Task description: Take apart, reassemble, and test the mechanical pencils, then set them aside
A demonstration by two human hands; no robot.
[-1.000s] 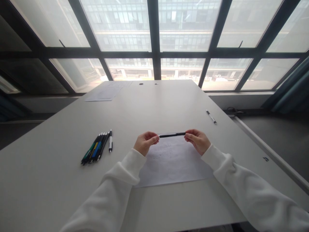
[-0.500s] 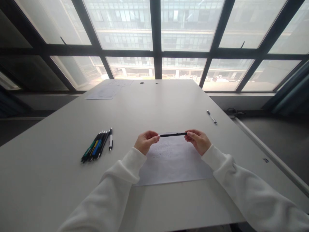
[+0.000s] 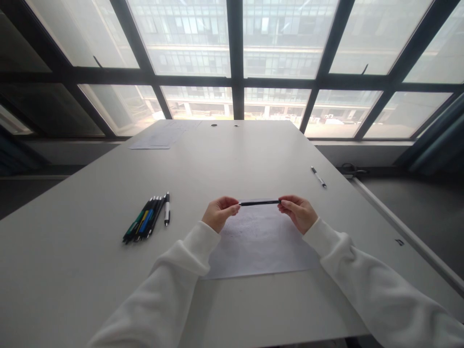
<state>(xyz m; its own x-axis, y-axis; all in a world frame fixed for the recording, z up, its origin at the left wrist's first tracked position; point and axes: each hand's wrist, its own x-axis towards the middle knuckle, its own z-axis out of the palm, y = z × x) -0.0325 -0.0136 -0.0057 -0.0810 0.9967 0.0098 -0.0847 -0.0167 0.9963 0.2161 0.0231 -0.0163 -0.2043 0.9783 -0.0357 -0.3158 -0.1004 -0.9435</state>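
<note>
A slim black pen [image 3: 259, 203] is stretched level between my two hands, above the far edge of a sheet of paper [image 3: 261, 251]. My left hand [image 3: 219, 212] pinches its left end between thumb and fingers. At the other end, my right hand [image 3: 299, 211] grips it the same way. Faint writing shows on the upper left of the sheet. Left of my hands lies a bundle of several pens [image 3: 143, 220], mostly black with green, yellow and blue parts. Beside that bundle is a white-and-black pen [image 3: 167, 209].
Another white-and-black pen [image 3: 318, 177] lies to the right on the white table [image 3: 253, 159]. Several thin papers [image 3: 152, 137] rest at the far left corner. A small dark mark [image 3: 399, 242] is near the right edge. Large windows [image 3: 188, 43] stand behind the table.
The pen between my hands has rolled slightly, so the clip along its top no longer stands out. Both hands stay almost in place.
</note>
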